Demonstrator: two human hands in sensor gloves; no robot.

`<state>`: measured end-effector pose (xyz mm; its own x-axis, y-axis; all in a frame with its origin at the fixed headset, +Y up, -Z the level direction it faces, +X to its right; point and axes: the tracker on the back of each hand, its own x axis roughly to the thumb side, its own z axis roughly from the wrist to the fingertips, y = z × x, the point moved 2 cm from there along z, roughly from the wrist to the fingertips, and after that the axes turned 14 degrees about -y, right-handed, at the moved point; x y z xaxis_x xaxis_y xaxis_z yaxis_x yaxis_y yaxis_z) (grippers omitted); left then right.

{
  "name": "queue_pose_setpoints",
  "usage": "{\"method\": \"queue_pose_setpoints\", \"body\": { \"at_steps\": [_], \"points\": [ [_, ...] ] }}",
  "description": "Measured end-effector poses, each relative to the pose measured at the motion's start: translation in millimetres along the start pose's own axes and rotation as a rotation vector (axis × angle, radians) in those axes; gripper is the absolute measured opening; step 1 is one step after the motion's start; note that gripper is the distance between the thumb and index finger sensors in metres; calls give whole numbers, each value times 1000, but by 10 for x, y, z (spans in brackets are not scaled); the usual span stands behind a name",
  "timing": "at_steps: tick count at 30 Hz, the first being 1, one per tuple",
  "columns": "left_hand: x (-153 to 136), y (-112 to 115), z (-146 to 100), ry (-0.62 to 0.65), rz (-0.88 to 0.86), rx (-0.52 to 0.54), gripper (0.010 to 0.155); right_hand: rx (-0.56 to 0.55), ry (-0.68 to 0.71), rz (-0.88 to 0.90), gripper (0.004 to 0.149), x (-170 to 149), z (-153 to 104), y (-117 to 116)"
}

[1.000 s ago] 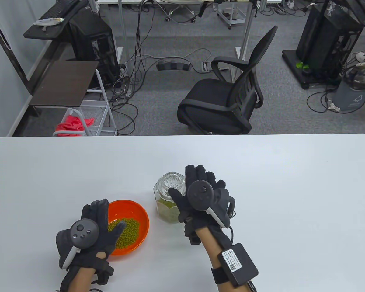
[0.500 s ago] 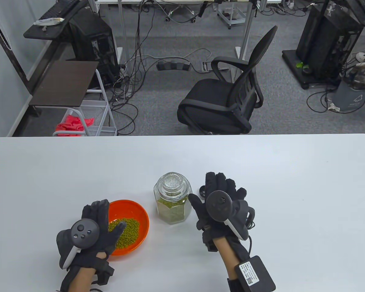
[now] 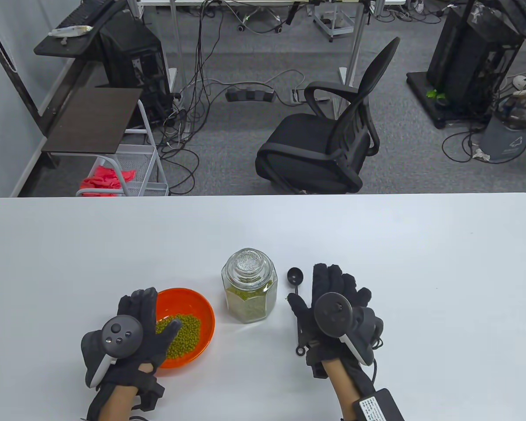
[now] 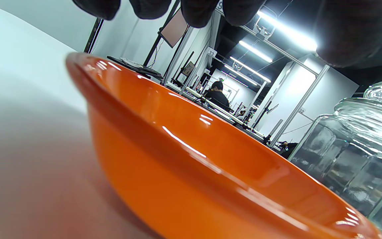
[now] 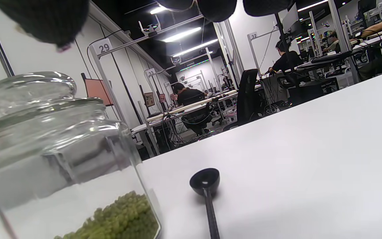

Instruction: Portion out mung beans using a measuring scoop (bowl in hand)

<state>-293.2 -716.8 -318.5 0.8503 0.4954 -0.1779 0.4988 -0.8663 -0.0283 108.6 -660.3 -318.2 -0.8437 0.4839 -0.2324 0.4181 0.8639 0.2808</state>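
**White surface, bowl of beans under the left hand**

White surface (image 3: 377, 245) carries everything, with a grey-carpeted office floor, a black chair (image 3: 328, 131) and trailing cables beyond its far edge.

The left hand (image 3: 131, 329) sits at the near left, fingers fairly straight and laid over the near-left rim of the orange bowl (image 3: 197, 307), thumb reaching across toward the mung beans (image 3: 186, 333) heaped inside. Whether the fingers curl under the rim cannot be told; in the left wrist view the fingertips (image 4: 197, 13) hang above the bowl's rim.

The right hand (image 3: 337, 307) rests flat and relaxed to the right, gripping nothing. The black measuring scoop (image 3: 295, 277) lies on the surface just left of it, cup at the far end, handle running toward the near edge partly under the thumb.

Between bowl and scoop stands the glass jar (image 3: 248, 285), lid on, partly filled with mung beans.
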Motion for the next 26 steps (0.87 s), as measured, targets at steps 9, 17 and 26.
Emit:
{"method": "queue_pose_setpoints", "body": {
  "at_steps": [9, 17, 26],
  "points": [
    [-4, 1, 1, -1, -2, 0, 89, 40, -41, 15, 83, -248, -81, -221],
    [-7, -1, 1, -4, 3, 1, 89, 49, -44, -16, 83, -372, -125, -363],
    [-11, 3, 2, -14, 15, -1, 89, 63, -48, -36, 83, -451, -126, -403]
  ]
}}
